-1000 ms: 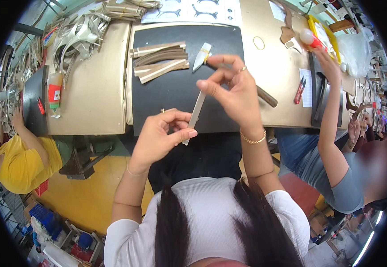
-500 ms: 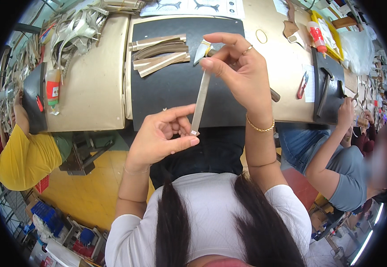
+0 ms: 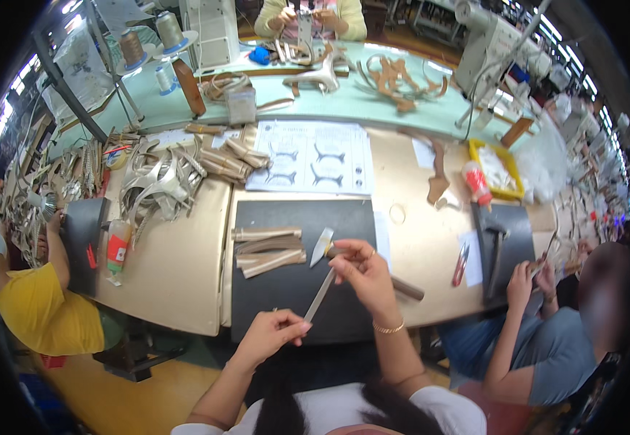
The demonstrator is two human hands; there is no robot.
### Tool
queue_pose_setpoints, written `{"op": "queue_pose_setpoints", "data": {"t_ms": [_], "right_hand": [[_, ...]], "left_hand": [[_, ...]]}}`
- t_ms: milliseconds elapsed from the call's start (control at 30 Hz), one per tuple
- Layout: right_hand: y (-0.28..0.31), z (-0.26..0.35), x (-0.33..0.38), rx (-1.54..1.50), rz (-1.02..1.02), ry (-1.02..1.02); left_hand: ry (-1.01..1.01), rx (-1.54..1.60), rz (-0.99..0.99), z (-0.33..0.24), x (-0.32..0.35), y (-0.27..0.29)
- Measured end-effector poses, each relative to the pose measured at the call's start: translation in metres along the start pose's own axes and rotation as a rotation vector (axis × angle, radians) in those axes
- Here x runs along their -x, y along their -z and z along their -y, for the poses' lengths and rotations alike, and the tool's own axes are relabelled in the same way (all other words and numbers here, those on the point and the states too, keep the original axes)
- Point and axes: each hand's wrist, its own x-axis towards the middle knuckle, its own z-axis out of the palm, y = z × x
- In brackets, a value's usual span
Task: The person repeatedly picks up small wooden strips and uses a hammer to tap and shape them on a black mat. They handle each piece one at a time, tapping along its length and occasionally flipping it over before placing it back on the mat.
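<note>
A thin, pale, leather-like strip (image 3: 320, 296) slants between my hands above the black work mat (image 3: 344, 217). My left hand (image 3: 270, 337) pinches its lower end between thumb and fingers. The upper end is in the pinch of my right hand (image 3: 367, 281), which wears a ring and a gold bracelet. Just beyond my right fingers lies a pale pointed blade (image 3: 321, 245) with yellow wrapping. A dark rod-like handle (image 3: 406, 288) shows to the right of that hand, its other end hidden. Several brown and cream strips (image 3: 269, 250) lie stacked at the mat's left.
Printed sheets (image 3: 315, 159) lie behind the mat. Silvery cut pieces (image 3: 161, 177) and a glue bottle (image 3: 117, 249) are at left. To the right are red snips (image 3: 460, 264), a red-and-white bottle (image 3: 476, 181) and a yellow tray (image 3: 518, 190). Co-workers sit on both sides and across.
The view has tilted up, showing the far bench and a person across. My left fingers, earlier spread around the strip's lower end, now close on it. The right hand keeps its pinch.
</note>
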Motion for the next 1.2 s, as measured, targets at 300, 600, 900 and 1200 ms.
{"op": "queue_pose_setpoints", "data": {"t_ms": [300, 600, 900, 1200], "right_hand": [[-0.015, 0.024, 0.01, 0.284, -0.089, 0.622], [-0.015, 0.055, -0.008, 0.601, -0.022, 0.39], [-0.008, 0.01, 0.018, 0.552, -0.1, 0.068], [0.011, 0.009, 0.014, 1.001, -0.159, 0.255]], "left_hand": [[-0.264, 0.095, -0.21, 0.001, -0.026, -0.002], [-0.285, -0.238, -0.371, -0.012, -0.023, 0.007], [-0.718, -0.805, -0.645, -0.077, -0.117, 0.059], [-0.7, -0.856, -0.549, -0.081, -0.108, 0.066]]}}
